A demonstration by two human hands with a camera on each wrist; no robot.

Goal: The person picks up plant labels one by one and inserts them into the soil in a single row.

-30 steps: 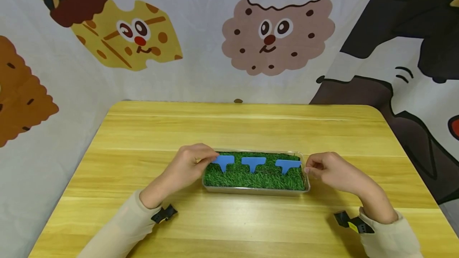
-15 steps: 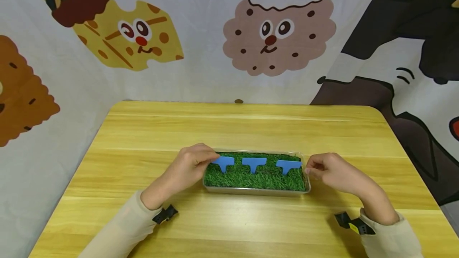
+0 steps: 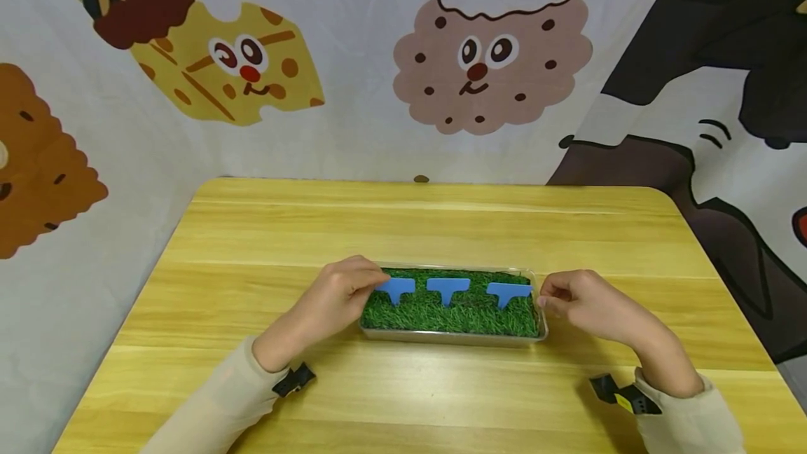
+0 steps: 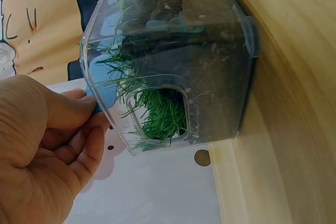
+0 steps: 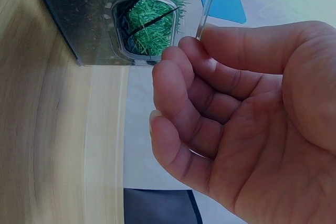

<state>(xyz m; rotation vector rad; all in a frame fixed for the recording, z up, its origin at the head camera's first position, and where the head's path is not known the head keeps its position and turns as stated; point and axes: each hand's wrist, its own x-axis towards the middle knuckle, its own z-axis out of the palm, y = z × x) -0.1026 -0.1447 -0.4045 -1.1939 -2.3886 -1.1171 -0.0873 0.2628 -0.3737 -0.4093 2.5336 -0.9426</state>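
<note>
A clear plastic planter box [image 3: 450, 338] filled with green grass [image 3: 435, 321] sits mid-table. Three blue T-shaped plant labels stand in a row in the grass: left label [image 3: 400, 287], middle label [image 3: 448, 286], right label [image 3: 508, 291]. My left hand [image 3: 337, 296] pinches the outer end of the left label between thumb and fingertips. In the left wrist view that label [image 4: 104, 82] shows beside the box rim. At the opposite end, my right hand [image 3: 589, 303] pinches the rim of the box with thumb and forefinger; its other fingers curl in the right wrist view.
The wooden table [image 3: 403, 230] has rounded far corners. A curtain [image 3: 353, 146] printed with cartoon food hangs behind and beside it. Dark soil [image 4: 218, 72] shows through the box wall. Black straps [image 3: 293, 379] are at both wrists.
The left hand shifts very slightly to the right, still pinching the left label. The right hand and the box stay nearly in place.
</note>
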